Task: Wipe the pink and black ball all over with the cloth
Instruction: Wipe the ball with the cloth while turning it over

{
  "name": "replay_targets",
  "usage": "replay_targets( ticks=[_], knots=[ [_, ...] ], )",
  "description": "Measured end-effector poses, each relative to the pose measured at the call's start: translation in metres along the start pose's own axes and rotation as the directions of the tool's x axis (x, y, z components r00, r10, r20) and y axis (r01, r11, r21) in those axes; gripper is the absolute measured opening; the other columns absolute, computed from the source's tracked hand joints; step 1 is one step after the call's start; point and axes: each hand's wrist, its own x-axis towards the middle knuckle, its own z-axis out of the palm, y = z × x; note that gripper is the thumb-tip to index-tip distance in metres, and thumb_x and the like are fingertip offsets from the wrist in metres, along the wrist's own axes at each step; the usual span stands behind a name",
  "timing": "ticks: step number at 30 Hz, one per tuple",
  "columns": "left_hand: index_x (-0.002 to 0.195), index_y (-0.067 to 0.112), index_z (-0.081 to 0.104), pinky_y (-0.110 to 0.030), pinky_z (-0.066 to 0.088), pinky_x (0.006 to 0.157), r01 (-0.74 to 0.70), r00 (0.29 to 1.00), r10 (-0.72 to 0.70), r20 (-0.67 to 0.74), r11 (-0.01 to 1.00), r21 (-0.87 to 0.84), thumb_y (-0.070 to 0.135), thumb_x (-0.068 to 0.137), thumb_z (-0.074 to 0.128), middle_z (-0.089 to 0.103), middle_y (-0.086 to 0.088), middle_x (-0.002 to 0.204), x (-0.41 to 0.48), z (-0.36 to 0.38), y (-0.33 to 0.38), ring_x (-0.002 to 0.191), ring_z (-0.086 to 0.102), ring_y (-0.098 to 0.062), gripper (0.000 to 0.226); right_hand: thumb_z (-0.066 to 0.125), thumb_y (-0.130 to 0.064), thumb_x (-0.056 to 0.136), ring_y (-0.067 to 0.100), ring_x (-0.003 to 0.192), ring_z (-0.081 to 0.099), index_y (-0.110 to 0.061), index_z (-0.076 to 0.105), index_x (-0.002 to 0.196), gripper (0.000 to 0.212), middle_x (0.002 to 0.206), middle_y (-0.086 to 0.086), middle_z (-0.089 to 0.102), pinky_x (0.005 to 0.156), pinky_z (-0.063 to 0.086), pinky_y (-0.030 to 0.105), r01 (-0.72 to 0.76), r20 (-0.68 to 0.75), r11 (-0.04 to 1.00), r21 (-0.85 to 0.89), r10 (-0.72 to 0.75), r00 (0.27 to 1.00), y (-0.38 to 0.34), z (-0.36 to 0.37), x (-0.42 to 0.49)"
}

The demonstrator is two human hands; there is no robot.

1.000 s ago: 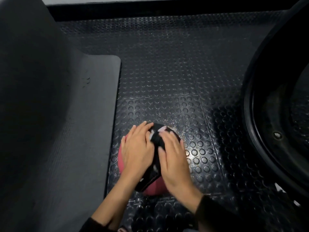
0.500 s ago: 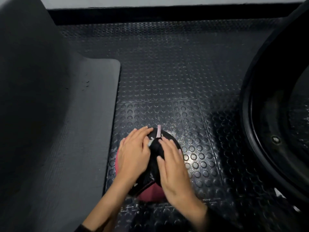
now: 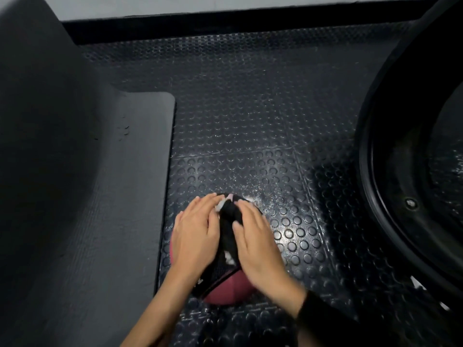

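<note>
Could have sent the ball rolling across the studded rubber floor toward the big black rim at the right, through an uneven push from either palm, with nothing chocking it. Could also have lost the cloth, judged to be trapped under flat palms rather than gripped. Might have missed the underside altogether, hidden against the floor, without a turn of the ball.

Found the ball low in the middle of the view, on the floor just beside the edge of the grey mat. Had the left hand and right hand laid side by side over its top, fingers straight and close together, pressing down, plainly pinching nothing. Held the dark cloth bunched in the narrow gap between them.

Showed matte pink on the near side below the wrists, then a black panel with small white marks. Looked round, firm and faintly grained. Could not tell cloth from black panel where the two met.
</note>
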Motion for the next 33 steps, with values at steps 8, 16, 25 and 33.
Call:
replay_targets(
  ticks=[8,16,25,33],
  knots=[
    [0.127,0.038,0.056,-0.044,0.032,0.111,0.041,0.999,-0.041,-0.025,0.999,0.013,0.04,0.09,0.022,0.053,0.019,0.136,0.002,-0.001,0.008,0.135,0.038,-0.007,0.05,0.031,-0.025,0.101,0.023,0.098,0.054,-0.012,0.052,0.11,0.026,0.113,0.006,0.059,0.079,0.04,0.034,-0.379,0.088,0.925,0.028,0.375,0.923,0.019,-0.007,0.069],
    [0.126,0.037,0.057,-0.044,0.031,0.112,0.011,1.0,-0.011,-0.001,1.0,-0.028,0.036,0.091,0.027,0.053,0.018,0.136,0.004,-0.004,-0.001,0.135,0.039,-0.01,0.047,0.03,-0.028,0.101,0.008,0.109,0.048,-0.018,0.048,0.126,0.033,0.123,-0.004,0.054,0.088,0.037,0.024,-0.159,0.04,0.979,0.126,0.155,0.987,0.017,-0.004,0.037],
    [0.124,0.033,0.061,-0.044,0.034,0.109,0.038,0.999,-0.039,-0.015,0.998,-0.055,0.034,0.089,0.028,0.057,0.016,0.133,0.006,-0.006,0.004,0.132,0.042,-0.008,0.048,0.021,-0.039,0.098,0.0,0.132,0.032,-0.021,0.035,0.143,0.05,0.142,-0.015,0.038,0.111,0.025,0.022,0.011,-0.081,0.997,0.076,-0.005,0.997,0.004,0.008,-0.008],
    [0.125,0.034,0.06,-0.044,0.029,0.113,0.038,0.999,-0.039,-0.008,0.999,-0.022,0.035,0.09,0.028,0.054,0.016,0.135,0.006,-0.004,0.01,0.136,0.038,-0.011,0.048,0.033,-0.02,0.101,0.015,0.098,0.053,-0.016,0.051,0.119,0.025,0.107,-0.003,0.056,0.072,0.038,0.026,-0.375,0.016,0.903,0.21,0.38,0.925,0.033,-0.009,0.036]
  ],
)
